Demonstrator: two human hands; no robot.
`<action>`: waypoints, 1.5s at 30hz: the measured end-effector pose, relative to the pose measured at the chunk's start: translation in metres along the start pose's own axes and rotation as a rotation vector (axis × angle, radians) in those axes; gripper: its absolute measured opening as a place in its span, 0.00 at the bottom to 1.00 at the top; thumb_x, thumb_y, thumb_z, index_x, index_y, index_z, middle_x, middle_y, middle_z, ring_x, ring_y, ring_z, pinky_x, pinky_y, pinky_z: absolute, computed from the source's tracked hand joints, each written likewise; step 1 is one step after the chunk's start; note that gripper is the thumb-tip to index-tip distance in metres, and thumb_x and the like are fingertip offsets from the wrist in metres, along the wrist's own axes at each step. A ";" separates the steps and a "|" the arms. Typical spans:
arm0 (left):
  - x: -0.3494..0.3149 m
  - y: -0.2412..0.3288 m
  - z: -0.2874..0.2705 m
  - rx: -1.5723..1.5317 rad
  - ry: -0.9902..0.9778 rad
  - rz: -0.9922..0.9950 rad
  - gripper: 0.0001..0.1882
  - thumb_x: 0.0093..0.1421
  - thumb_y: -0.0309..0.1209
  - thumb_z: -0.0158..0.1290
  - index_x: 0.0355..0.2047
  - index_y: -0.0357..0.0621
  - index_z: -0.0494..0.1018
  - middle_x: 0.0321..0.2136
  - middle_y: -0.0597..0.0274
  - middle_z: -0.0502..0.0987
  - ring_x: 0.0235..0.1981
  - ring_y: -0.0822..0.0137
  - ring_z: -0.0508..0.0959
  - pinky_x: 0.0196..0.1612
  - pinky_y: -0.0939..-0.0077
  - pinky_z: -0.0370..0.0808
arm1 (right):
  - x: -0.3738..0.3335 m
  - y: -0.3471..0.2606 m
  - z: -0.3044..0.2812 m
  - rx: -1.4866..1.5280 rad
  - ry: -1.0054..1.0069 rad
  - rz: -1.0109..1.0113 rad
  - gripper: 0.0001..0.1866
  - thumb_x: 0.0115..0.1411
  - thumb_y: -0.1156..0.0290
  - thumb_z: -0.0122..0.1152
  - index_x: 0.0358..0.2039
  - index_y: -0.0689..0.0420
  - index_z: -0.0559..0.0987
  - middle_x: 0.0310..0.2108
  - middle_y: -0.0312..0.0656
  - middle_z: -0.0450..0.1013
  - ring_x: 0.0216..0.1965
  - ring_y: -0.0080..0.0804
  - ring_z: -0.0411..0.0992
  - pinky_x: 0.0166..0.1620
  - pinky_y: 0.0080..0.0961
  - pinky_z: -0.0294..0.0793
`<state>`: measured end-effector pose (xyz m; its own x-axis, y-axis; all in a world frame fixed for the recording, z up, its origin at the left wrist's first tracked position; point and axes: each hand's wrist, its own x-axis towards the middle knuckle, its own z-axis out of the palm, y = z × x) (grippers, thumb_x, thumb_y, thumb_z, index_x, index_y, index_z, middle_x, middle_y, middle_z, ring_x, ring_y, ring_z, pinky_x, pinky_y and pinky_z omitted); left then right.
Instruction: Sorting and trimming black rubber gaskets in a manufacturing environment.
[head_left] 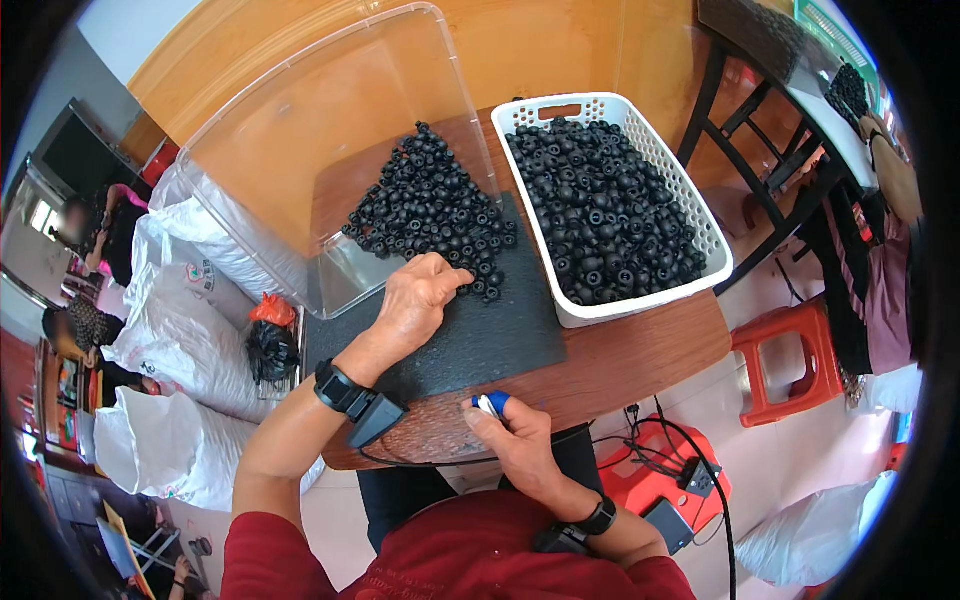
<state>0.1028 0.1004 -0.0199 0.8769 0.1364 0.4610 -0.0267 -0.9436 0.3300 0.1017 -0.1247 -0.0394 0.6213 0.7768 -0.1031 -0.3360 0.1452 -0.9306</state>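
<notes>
Small black round pieces with hollow centres lie in a loose pile [425, 205], part of it on a dark mat [450, 345] and part in the open end of a clear plastic bin. My left hand [415, 305] is at the pile's near edge, its fingers drawn together against the outermost pieces. Whatever they pinch is hidden. Close to the table's front edge, my right hand [520, 445] is closed around a small white object [486, 404]. Something blue wraps a fingertip beside it. The object's exact kind is unclear.
A white perforated basket [715, 262] full of similar black pieces stands right of the mat. The clear bin [215, 190] tilts at the back left. White sacks [175, 340] crowd the left side. A red stool [790, 365] and cables [640, 430] are at the right.
</notes>
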 end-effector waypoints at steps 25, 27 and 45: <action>-0.041 0.035 -0.026 -0.569 -0.159 -0.541 0.10 0.50 0.24 0.60 0.33 0.36 0.76 0.27 0.63 0.71 0.31 0.71 0.73 0.36 0.80 0.70 | 0.002 -0.003 -0.005 0.005 -0.008 0.006 0.14 0.65 0.66 0.51 0.38 0.65 0.78 0.19 0.27 0.64 0.21 0.12 0.57 0.24 0.13 0.57; -0.055 0.050 -0.031 -0.972 -0.069 -0.651 0.09 0.54 0.25 0.59 0.36 0.36 0.76 0.29 0.68 0.71 0.31 0.78 0.71 0.37 0.85 0.67 | 0.005 -0.012 -0.005 -0.058 0.024 -0.074 0.16 0.67 0.65 0.47 0.39 0.66 0.77 0.17 0.28 0.61 0.20 0.13 0.56 0.24 0.13 0.56; -0.077 0.090 -0.031 -1.179 0.058 -0.592 0.13 0.51 0.26 0.62 0.37 0.34 0.76 0.31 0.66 0.73 0.32 0.76 0.71 0.38 0.83 0.68 | 0.007 -0.012 0.001 -0.358 0.041 -0.276 0.11 0.65 0.68 0.52 0.32 0.64 0.74 0.18 0.42 0.65 0.19 0.28 0.64 0.23 0.26 0.63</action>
<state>0.0179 0.0149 -0.0001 0.8797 0.4749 0.0248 -0.0739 0.0851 0.9936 0.1098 -0.1206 -0.0282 0.6829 0.7131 0.1587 0.1075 0.1167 -0.9873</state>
